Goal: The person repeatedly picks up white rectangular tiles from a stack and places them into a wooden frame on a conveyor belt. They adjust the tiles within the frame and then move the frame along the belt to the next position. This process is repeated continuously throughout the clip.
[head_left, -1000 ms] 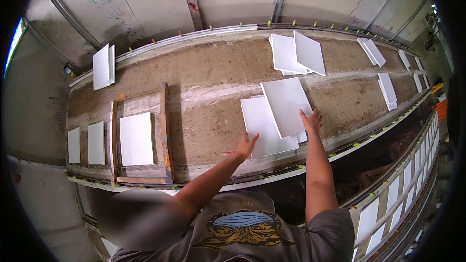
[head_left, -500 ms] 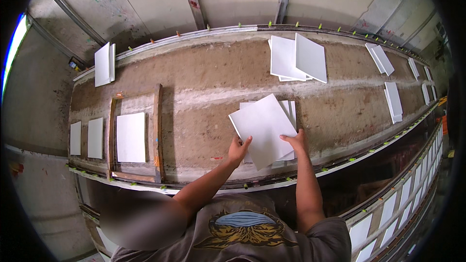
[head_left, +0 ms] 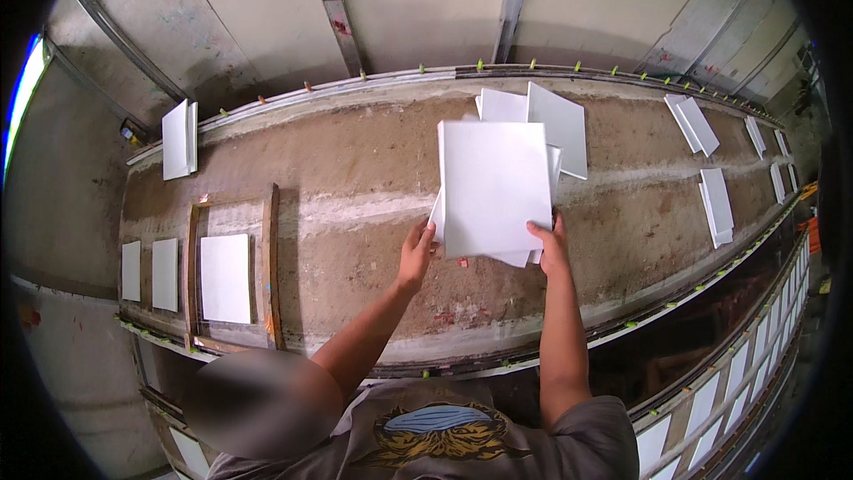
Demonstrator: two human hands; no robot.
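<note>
A loose stack of flat white rectangular panels (head_left: 493, 187), like blank canvases, is between my two hands over the middle of the long brown-stained table (head_left: 355, 284). My left hand (head_left: 417, 252) grips the stack's left side, thumb near its edge. At the lower right corner my right hand (head_left: 553, 247) is closed with its thumb over the top panel. The upper panel lies nearly straight, while those under it stick out askew. Just beyond, a second group of white panels (head_left: 564, 120) lies on the table, partly hidden behind the held stack.
To the left, a wooden frame (head_left: 273, 258) surrounds one white panel (head_left: 225, 280). Two single panels (head_left: 164, 276) lie beside it, and a pair (head_left: 176, 142) rests at the far left. More overlapping panels (head_left: 716, 206) lie rightward. Green clips (head_left: 480, 65) line the table's edges.
My hands have raised the stack off the table and carried it away from me toward the far group. Its tilted top panel now sits nearly square.
</note>
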